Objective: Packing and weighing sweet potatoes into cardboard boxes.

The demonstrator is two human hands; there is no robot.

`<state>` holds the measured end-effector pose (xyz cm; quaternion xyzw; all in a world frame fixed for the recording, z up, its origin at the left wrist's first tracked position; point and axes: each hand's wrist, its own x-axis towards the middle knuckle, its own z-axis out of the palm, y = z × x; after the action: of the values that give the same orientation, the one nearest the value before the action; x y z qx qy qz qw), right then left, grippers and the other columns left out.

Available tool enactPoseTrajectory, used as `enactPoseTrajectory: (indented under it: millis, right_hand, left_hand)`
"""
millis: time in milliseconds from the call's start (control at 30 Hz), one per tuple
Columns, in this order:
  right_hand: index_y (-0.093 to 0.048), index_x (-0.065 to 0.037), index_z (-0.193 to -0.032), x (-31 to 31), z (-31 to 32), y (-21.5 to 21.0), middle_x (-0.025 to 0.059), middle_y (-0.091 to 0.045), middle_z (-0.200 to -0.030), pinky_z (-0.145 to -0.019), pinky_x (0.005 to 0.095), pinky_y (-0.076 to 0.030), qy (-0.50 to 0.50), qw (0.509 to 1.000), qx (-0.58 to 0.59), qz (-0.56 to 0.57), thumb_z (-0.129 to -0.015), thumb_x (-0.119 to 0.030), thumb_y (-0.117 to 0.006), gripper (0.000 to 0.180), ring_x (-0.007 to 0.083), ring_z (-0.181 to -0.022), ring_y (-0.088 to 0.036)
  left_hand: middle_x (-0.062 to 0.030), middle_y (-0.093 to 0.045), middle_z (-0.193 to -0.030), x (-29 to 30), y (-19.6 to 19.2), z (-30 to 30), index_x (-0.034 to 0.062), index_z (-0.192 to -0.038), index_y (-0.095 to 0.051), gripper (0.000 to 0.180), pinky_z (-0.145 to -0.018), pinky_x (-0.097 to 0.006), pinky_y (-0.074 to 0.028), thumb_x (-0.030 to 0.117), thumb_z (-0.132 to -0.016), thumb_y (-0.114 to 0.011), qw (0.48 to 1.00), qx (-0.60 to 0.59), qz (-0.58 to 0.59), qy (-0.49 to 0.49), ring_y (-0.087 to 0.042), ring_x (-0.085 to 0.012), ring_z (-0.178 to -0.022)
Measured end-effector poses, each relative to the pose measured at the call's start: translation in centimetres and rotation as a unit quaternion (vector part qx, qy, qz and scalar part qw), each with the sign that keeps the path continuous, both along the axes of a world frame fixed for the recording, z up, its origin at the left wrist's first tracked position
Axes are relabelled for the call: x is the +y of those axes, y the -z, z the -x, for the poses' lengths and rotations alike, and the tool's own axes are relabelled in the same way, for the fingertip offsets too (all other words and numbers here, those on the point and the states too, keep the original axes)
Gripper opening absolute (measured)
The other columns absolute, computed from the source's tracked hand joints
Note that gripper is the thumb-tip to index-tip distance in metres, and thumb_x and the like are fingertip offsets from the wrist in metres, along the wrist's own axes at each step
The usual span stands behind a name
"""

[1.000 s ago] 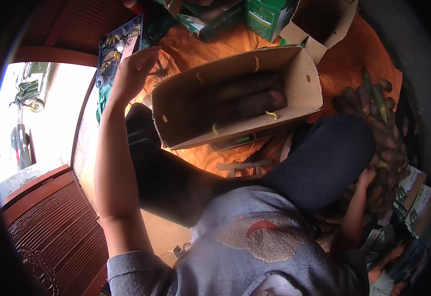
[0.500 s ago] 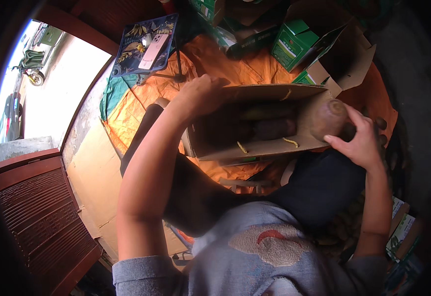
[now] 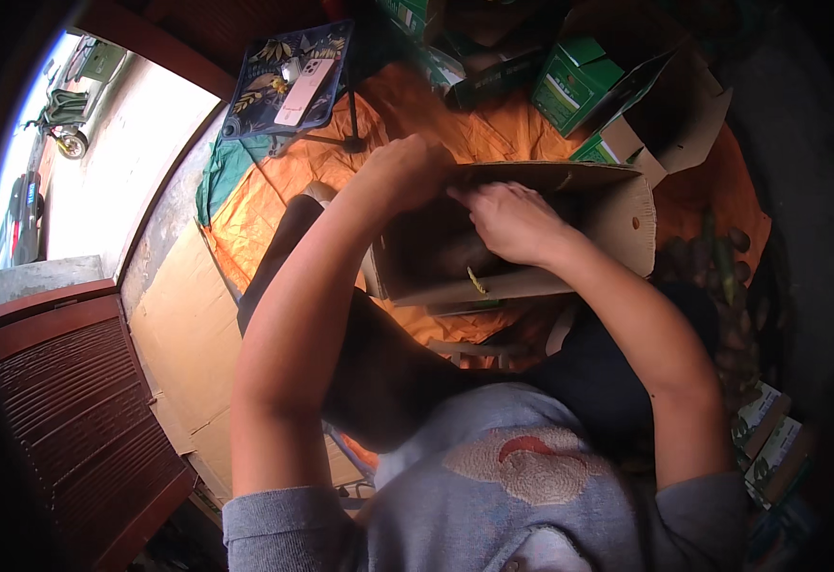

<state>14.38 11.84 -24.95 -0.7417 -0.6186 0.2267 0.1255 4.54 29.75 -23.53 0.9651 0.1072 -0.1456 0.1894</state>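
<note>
A long open cardboard box (image 3: pixel 507 285) rests in front of me, its inside mostly in shadow. My left hand (image 3: pixel 415 172) is closed at the far left corner of the box, with the fingertips partly hidden behind the rim. My right hand (image 3: pixel 512 219) reaches across the opening to the far side, its fingers bent close to my left hand. What it pinches, if anything, is too small or hidden to name. A short yellow cord (image 3: pixel 476 279) sticks out at the near wall. The contents are hard to see under my right hand.
Orange sheeting (image 3: pixel 388 105) covers the floor. A small folding table (image 3: pixel 255 100) with a phone (image 3: pixel 304 92) stands at the far left. Green-printed cartons (image 3: pixel 574 86) lie beyond the box. Brownish roots (image 3: pixel 736 267) are piled at the right; flattened cardboard (image 3: pixel 183 353) lies left.
My right hand has let go of the large round brown root and moved left to the far side of the box. That root is out of sight now. My left hand has shifted slightly right.
</note>
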Motion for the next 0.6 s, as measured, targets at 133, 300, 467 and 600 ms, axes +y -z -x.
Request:
enactPoseTrajectory:
  millis: [133, 300, 467, 600]
  right_hand:
    - [-0.06, -0.002, -0.13, -8.3, -6.2, -7.7, 0.0161, -0.071, -0.114, -0.086, 0.0338, -0.055, 0.177, 0.953, 0.104, -0.225, -0.093, -0.001, -0.059, 0.037, 0.0235, -0.102, -0.071]
    - [-0.054, 0.006, -0.135, -28.2, -13.8, -10.1, 0.0187, -0.064, -0.128, -0.1, 0.0321, -0.051, 0.477, 0.791, 0.012, -0.384, -0.105, -0.006, -0.049, 0.033, 0.0195, -0.111, -0.065]
    - [-0.055, 0.0, -0.135, -54.5, -12.6, 3.9, 0.0149, -0.065, -0.124, -0.092, 0.0323, -0.054, 0.683, 0.667, 0.086, -0.285, -0.104, -0.007, -0.051, 0.032, 0.0192, -0.102, -0.066]
    - [-0.062, -0.001, -0.127, -66.7, -2.3, 17.9, 0.0104, -0.067, -0.11, -0.075, 0.0286, -0.057, 0.77, 0.603, 0.131, -0.163, -0.086, 0.015, -0.046, 0.047, 0.0164, -0.083, -0.066]
  left_hand:
    - [-0.0151, -0.073, -0.098, -0.3, 0.4, 0.3, 0.0114, -0.111, -0.072, 0.024, -0.085, -0.045, -0.055, 0.016, -0.094, -0.056, 1.0, 0.006, -0.013, -0.013, -0.07, -0.0352, -0.094]
    - [-0.02, -0.072, -0.108, 0.2, 1.2, 1.2, 0.0069, -0.124, -0.067, 0.033, -0.089, -0.042, -0.054, 0.028, -0.1, -0.057, 0.997, -0.045, 0.022, -0.056, -0.07, -0.0355, -0.099]
    - [-0.0207, -0.069, -0.116, 0.0, -0.6, 0.4, 0.0091, -0.136, -0.059, 0.041, -0.093, -0.043, -0.052, 0.029, -0.1, -0.056, 0.987, -0.113, 0.049, -0.103, -0.067, -0.0355, -0.108]
    - [-0.0167, -0.065, -0.13, 2.0, 1.4, 1.6, 0.01, -0.135, -0.061, 0.037, -0.097, -0.039, -0.05, 0.028, -0.103, -0.056, 0.974, -0.204, -0.006, -0.1, -0.065, -0.0335, -0.116]
